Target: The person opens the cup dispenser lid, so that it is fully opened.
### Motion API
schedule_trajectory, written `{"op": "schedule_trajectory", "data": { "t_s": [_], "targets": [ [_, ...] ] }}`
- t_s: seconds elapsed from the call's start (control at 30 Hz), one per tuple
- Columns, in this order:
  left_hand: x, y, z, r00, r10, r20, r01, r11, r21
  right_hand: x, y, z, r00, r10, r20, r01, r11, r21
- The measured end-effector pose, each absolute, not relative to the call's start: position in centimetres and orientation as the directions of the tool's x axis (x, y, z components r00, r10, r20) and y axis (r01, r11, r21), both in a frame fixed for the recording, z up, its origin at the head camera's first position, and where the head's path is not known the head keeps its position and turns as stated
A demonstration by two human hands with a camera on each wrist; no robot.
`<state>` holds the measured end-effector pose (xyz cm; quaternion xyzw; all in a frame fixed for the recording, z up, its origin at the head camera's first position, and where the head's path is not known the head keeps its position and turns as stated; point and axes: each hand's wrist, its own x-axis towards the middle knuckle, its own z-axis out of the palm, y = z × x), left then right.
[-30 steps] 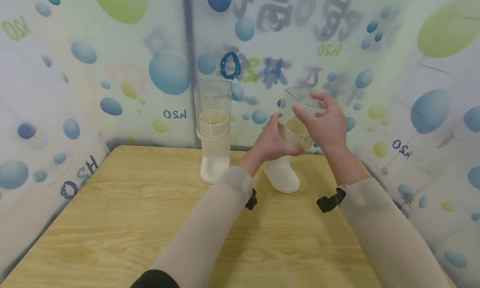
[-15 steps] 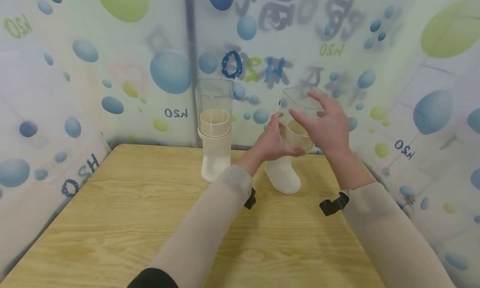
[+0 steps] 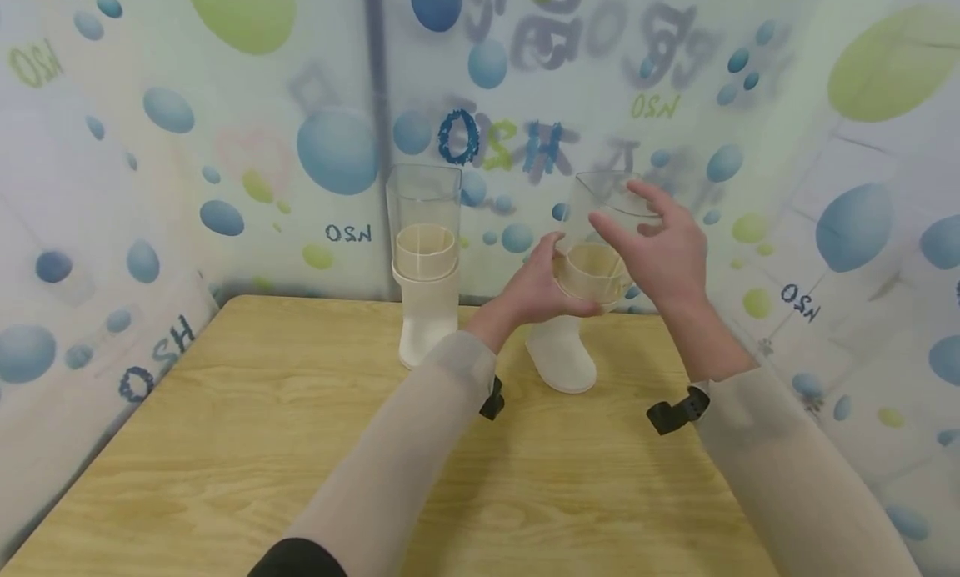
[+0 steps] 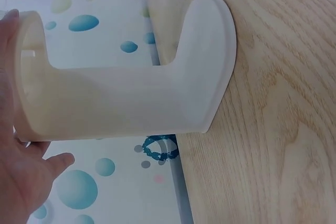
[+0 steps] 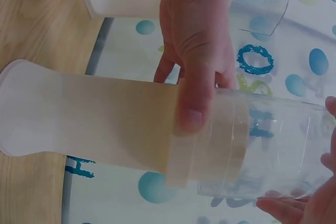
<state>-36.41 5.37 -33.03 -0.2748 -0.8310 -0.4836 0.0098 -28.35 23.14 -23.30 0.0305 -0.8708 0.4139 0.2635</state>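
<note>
In the head view, the left hand (image 3: 534, 287) grips the collar of the right-hand white boot-shaped stand (image 3: 562, 360), which stands on the table. A clear tube (image 3: 603, 193) rises from that stand's cream inner ring (image 3: 596, 273). Around its upper part curve the thumb and fingers of the right hand (image 3: 667, 252). The right wrist view has the left thumb (image 5: 195, 103) across the collar, and the tube (image 5: 289, 145) overlapping the ring, with its lower edge visible beside the collar. Left wrist view: the stand's white shaft (image 4: 115, 103) is beside the left hand (image 4: 21, 182).
To the left, a second white boot-shaped stand (image 3: 429, 318) holds another clear tube (image 3: 425, 193) upright. Patterned sheets (image 3: 337, 152) surround the wooden table (image 3: 300, 410) at the back and both sides.
The right hand and the top of the clear tube have shifted slightly to the right. The left hand keeps its grip on the collar, and the head view has moved a little.
</note>
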Motion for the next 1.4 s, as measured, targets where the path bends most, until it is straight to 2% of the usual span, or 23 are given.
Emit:
{"op": "schedule_trajectory", "data": {
  "t_s": [0.57,0.73,0.83,1.1,1.4],
  "targets": [
    [-37.6,3.8,-32.1,-0.822,0.546,0.162,0.413,0.377,0.829,-25.8,25.5,-21.1,-0.817,0.255,0.518,-0.293,0.59,-0.752],
    [-37.6,3.8,-32.0,-0.814,0.556,0.167,0.421,0.367,0.829,-25.1,26.7,-21.0,-0.818,0.28,0.502,-0.283,0.563,-0.776],
    [-37.4,4.0,-32.5,-0.827,0.528,0.194,0.423,0.358,0.832,-24.6,27.4,-21.1,-0.819,0.3,0.49,-0.267,0.556,-0.787],
    [-35.9,5.0,-34.8,-0.897,0.359,0.258,0.394,0.387,0.834,-23.6,29.6,-21.8,-0.819,0.358,0.449,-0.19,0.569,-0.8],
    [-35.8,5.4,-35.6,-0.908,0.327,0.263,0.369,0.322,0.872,-23.7,32.3,-23.9,-0.837,0.395,0.378,-0.097,0.574,-0.813]
  ]
}}
